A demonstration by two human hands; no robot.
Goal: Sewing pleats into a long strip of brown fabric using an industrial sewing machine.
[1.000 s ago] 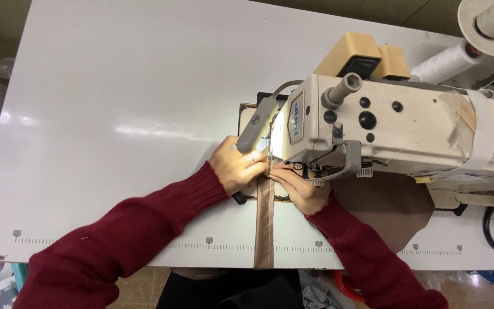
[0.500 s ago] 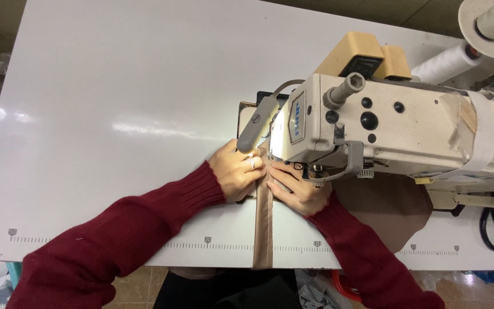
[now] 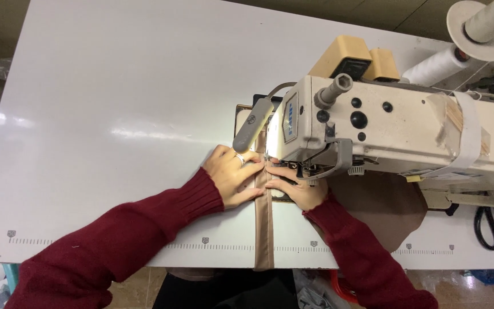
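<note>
Brown strip of cloth (image 3: 263,229) lies flat on the white table (image 3: 98,114), running from the near edge up under the cream sewing machine (image 3: 384,131). The left hand (image 3: 232,176) rests on the strip's left side, fingers stretched out flat and pressing down (a ring shows on one finger). The right hand (image 3: 298,186) lies on the strip's right side, just below the needle part, with fingers also flat on the cloth, though the tips may be hidden under the machine. Both arms wear dark red sleeves. A bigger brown cloth (image 3: 381,206) sits under the machine's right part. Black scissors (image 3: 491,226) lie far right. White thread spools (image 3: 441,63) stand behind the machine.
</note>
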